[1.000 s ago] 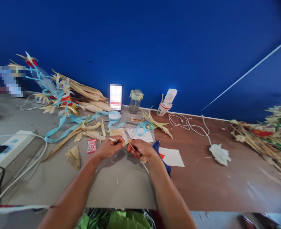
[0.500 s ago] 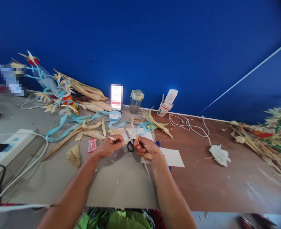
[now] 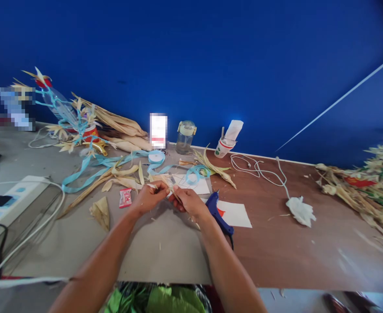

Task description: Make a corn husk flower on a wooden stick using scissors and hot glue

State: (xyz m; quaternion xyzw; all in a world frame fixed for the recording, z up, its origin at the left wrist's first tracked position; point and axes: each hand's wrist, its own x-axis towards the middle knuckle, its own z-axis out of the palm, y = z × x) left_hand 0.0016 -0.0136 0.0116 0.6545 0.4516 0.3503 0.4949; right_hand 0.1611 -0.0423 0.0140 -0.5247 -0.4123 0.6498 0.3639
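My left hand (image 3: 150, 196) and my right hand (image 3: 187, 202) meet over the grey board (image 3: 165, 248) at the table's middle. Both are pinched closed on a thin dry husk strip (image 3: 172, 191) held between their fingertips. A small pale piece sticks out of the left fingers. Just right of my right wrist lies a blue glue gun (image 3: 218, 213) next to a white paper sheet (image 3: 235, 214). Behind the hands lie another white sheet (image 3: 191, 184), a loop of light blue ribbon (image 3: 194, 174) and loose dry husks (image 3: 126, 176).
A ribbon spool (image 3: 155, 157), a glass jar (image 3: 185, 137) and a paper cup (image 3: 223, 148) stand along the blue wall. A white power strip (image 3: 12, 202) with cables sits left. A white cable (image 3: 259, 167), crumpled tissue (image 3: 300, 211) and husk flowers (image 3: 364, 191) lie right.
Half a second ago my right hand held up a stick with black scissor handles showing beside it. Now the hand is lower and further left, the scissors are hidden and the glue gun shows.
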